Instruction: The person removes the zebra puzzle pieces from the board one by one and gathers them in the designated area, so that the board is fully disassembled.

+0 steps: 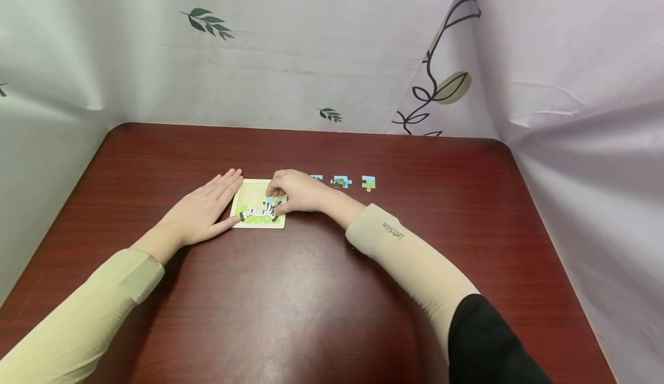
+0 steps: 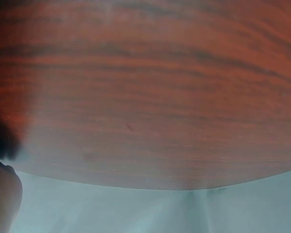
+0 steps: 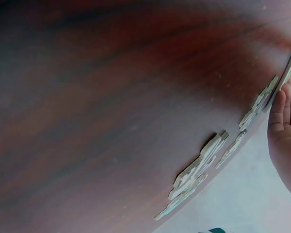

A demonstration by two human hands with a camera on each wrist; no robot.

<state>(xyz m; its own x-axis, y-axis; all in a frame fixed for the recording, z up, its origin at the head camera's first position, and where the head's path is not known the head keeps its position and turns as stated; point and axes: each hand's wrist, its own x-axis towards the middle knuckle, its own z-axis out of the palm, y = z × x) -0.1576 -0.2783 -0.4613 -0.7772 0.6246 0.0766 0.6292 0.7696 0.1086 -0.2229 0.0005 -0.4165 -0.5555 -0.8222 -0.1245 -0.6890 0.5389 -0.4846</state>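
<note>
On the left, the left hand (image 1: 201, 210) lies with straight fingers against the puzzle tray (image 1: 259, 226) on the worktop (image 1: 311, 303). The tray, pale-bordered and part-filled with a striped zebra picture (image 1: 258, 213), should be light and stiff, best steadied by its rim. At its right side the right hand (image 1: 301, 191) pinches a bluish piece (image 1: 271, 200) (thin, probably, so best taken by opposite edges). Further right lie loose pieces (image 1: 368, 181), blue and green.
</note>
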